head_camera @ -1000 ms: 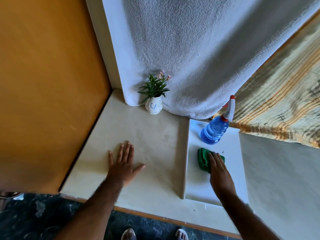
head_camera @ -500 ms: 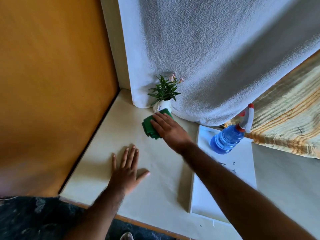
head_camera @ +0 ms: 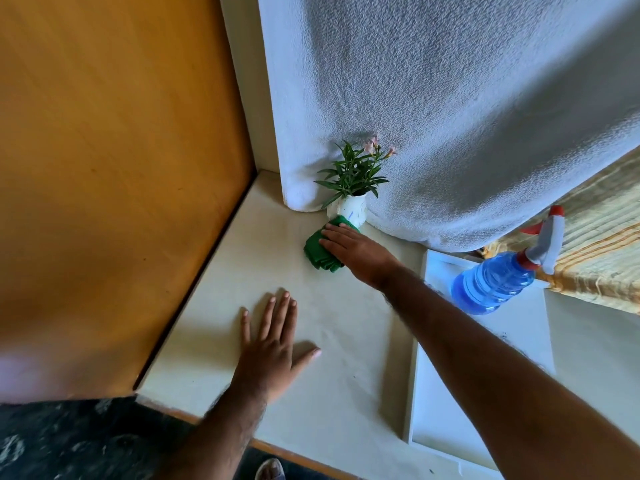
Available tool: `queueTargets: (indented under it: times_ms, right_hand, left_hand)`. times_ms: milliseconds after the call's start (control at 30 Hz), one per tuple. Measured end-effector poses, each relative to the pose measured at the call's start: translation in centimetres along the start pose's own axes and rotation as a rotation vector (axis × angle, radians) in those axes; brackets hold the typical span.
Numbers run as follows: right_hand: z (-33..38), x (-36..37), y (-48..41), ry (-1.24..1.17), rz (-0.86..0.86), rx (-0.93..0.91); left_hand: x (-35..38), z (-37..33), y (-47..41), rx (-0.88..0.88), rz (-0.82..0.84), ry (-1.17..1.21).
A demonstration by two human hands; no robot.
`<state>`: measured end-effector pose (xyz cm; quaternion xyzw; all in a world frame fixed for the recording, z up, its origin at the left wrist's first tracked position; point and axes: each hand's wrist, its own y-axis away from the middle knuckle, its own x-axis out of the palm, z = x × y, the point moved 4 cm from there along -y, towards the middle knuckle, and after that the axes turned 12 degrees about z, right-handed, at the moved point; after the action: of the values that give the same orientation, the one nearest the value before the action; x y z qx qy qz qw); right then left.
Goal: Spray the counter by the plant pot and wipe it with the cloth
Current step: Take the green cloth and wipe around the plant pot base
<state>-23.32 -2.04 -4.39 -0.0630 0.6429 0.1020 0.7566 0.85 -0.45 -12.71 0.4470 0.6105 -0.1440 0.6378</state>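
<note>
A folded green cloth point(head_camera: 318, 251) lies on the cream counter point(head_camera: 346, 327) right in front of a small white plant pot point(head_camera: 353, 210) with green leaves and pink flowers. My right hand point(head_camera: 356, 251) presses flat on the cloth, its fingers reaching the pot's base. My left hand point(head_camera: 272, 344) rests palm down on the counter nearer the front edge, fingers spread, holding nothing. A blue spray bottle point(head_camera: 495, 284) with a red and white trigger leans on a white tray point(head_camera: 446, 420) at the right.
An orange wall point(head_camera: 110, 174) bounds the counter on the left. A white towel point(head_camera: 450, 109) hangs behind the pot, and a striped yellow fabric point(head_camera: 602, 251) lies at the right. The counter's wooden front edge point(head_camera: 301, 455) runs above a dark floor, where a sandalled foot shows.
My right hand picked the green cloth off the white tray and carried it left to the counter by the plant pot. The left hand stayed flat in place.
</note>
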Motion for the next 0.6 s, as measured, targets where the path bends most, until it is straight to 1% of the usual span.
queueTargets:
  times_ms: [67,200,300,367,467,533,600]
  right_hand:
    - [0.4,0.2,0.2,-0.020,0.009,0.011]
    - [1.0,-1.0,-0.1,0.061,-0.096,-0.062]
    - [-0.2,-2.2,-0.3,0.053,-0.154,-0.046]
    - [-1.1,-2.0,-0.2,0.025,-0.130,-0.029]
    - [-0.9,-0.5,0.4,-0.040,-0.045,0.014]
    - [-0.7,1.1,1.0,-0.143,0.006,0.104]
    - [-0.7,2.1,1.5,-0.266,0.002,0.214]
  left_hand:
    - [-0.1,0.0,0.1,0.001,-0.009,0.002]
    - [-0.3,-0.2,0.2,0.005,-0.019,0.008]
    - [-0.3,-0.1,0.2,0.006,-0.019,0.009]
    - [-0.2,-0.1,0.2,0.008,-0.020,0.007]
    - [-0.1,-0.1,0.2,0.009,-0.031,0.005]
    - [0.0,0.0,0.1,0.010,-0.032,0.006]
    - [0.1,0.0,0.1,0.007,-0.029,0.001]
